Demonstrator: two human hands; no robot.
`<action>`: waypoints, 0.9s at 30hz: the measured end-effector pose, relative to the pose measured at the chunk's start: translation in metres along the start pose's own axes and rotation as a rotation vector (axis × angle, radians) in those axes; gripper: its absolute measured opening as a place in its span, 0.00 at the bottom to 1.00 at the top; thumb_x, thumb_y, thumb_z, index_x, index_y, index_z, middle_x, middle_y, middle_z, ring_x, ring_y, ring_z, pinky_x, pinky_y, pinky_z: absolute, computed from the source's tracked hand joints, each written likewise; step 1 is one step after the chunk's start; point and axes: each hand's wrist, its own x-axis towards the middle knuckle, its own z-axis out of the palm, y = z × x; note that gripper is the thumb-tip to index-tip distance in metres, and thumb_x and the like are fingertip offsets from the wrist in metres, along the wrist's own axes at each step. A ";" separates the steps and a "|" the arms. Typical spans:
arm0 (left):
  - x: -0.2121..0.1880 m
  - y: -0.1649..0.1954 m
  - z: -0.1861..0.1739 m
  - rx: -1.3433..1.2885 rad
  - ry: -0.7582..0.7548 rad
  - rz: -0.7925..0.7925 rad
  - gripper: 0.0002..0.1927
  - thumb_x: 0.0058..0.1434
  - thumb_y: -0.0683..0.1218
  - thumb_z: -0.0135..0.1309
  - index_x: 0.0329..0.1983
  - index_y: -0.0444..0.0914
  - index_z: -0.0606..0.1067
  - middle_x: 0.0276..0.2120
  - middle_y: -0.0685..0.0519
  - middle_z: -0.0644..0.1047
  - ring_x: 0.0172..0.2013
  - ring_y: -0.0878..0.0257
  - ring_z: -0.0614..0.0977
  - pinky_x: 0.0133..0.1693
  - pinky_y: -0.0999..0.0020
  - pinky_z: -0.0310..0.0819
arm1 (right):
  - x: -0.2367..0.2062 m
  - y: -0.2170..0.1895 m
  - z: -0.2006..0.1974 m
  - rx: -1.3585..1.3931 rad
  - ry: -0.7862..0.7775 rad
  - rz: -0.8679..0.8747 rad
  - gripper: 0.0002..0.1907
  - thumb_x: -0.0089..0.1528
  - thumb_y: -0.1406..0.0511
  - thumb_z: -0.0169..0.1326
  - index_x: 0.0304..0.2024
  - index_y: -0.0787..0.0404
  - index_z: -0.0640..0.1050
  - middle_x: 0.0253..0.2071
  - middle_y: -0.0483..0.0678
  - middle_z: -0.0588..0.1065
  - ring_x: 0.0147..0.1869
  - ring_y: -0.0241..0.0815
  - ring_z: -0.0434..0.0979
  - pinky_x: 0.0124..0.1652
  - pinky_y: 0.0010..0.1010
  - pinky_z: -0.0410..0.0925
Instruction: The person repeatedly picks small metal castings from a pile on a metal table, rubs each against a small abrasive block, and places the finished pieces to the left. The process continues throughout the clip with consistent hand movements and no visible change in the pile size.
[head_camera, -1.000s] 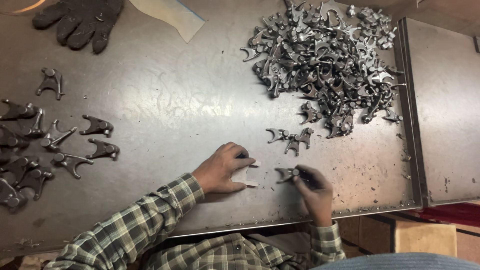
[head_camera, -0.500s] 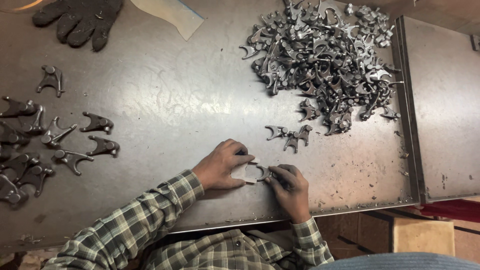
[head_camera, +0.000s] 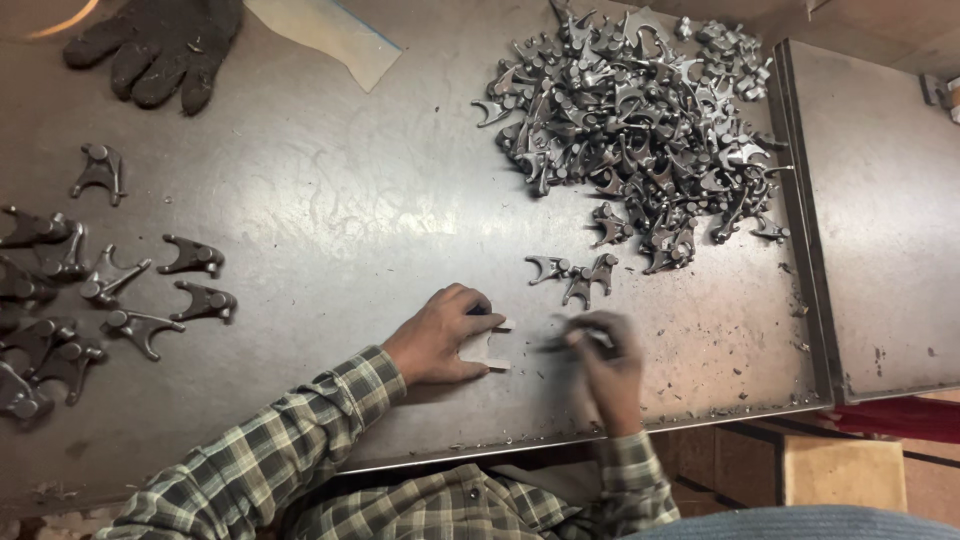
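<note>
My left hand (head_camera: 440, 335) rests on the steel table (head_camera: 330, 220), its fingers closed on a small pale forked gauge block (head_camera: 488, 348) that lies flat. Just to its right, my right hand (head_camera: 600, 365) is blurred and grips a small dark metal fork part (head_camera: 560, 343) by one end, a short way from the gauge. Three loose dark fork parts (head_camera: 575, 275) lie just beyond my hands. A big heap of the same fork parts (head_camera: 640, 120) fills the far right of the table.
Several fork parts (head_camera: 120, 290) lie spread singly at the left edge. A dark work glove (head_camera: 160, 45) and a pale sheet (head_camera: 330, 35) lie at the far side. A second steel surface (head_camera: 880, 220) adjoins on the right; a wooden block (head_camera: 845, 470) sits below.
My right hand brought the fork part leftwards up to the gauge block, then drew it back to the right. My left hand stayed on the gauge.
</note>
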 end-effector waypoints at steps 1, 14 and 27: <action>0.000 0.000 -0.001 -0.010 -0.008 -0.013 0.33 0.46 0.55 0.70 0.56 0.40 0.78 0.51 0.48 0.73 0.56 0.53 0.72 0.59 0.56 0.70 | 0.010 -0.002 -0.007 0.047 0.116 0.154 0.16 0.62 0.67 0.60 0.52 0.61 0.76 0.51 0.52 0.77 0.49 0.41 0.82 0.46 0.32 0.78; 0.007 0.009 -0.013 -0.030 0.005 -0.015 0.33 0.43 0.52 0.70 0.55 0.41 0.79 0.51 0.48 0.73 0.55 0.53 0.72 0.59 0.56 0.71 | 0.083 -0.060 0.061 -0.946 -0.037 0.053 0.35 0.49 0.45 0.72 0.49 0.60 0.80 0.49 0.60 0.71 0.53 0.60 0.67 0.43 0.47 0.71; 0.003 0.003 -0.007 -0.003 0.006 -0.001 0.34 0.44 0.53 0.70 0.56 0.40 0.78 0.52 0.47 0.73 0.56 0.52 0.72 0.59 0.55 0.70 | 0.040 -0.034 0.047 -0.735 -0.029 -0.078 0.14 0.54 0.63 0.66 0.38 0.64 0.79 0.34 0.52 0.77 0.34 0.46 0.80 0.35 0.36 0.73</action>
